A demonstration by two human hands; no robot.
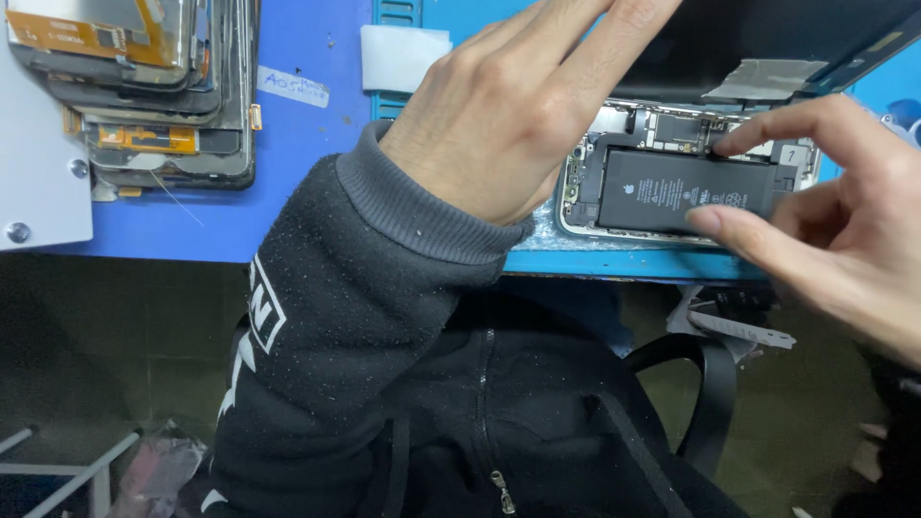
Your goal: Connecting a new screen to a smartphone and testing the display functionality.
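Item: opened phone (pixel 614 206), back shell lying on the blue mat (pixel 307 58) at the table's near edge, black battery (pixel 686 190) exposed, its lifted screen (pixel 767 38) propped behind. Your left hand (pixel 508 105) lies flat with fingers extended over the phone's left end, gripping nothing; your right hand (pixel 844 225) has forefinger and thumb spread, fingertips touching the battery's upper and lower right edges. Also present: stack of spare screens (pixel 153 86) at far left, white pad (pixel 403 56) beside it.

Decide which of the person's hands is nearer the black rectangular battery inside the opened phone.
Right. The right hand has fingertips on the black rectangular battery; the left hand sits beside it, left of the opened phone.
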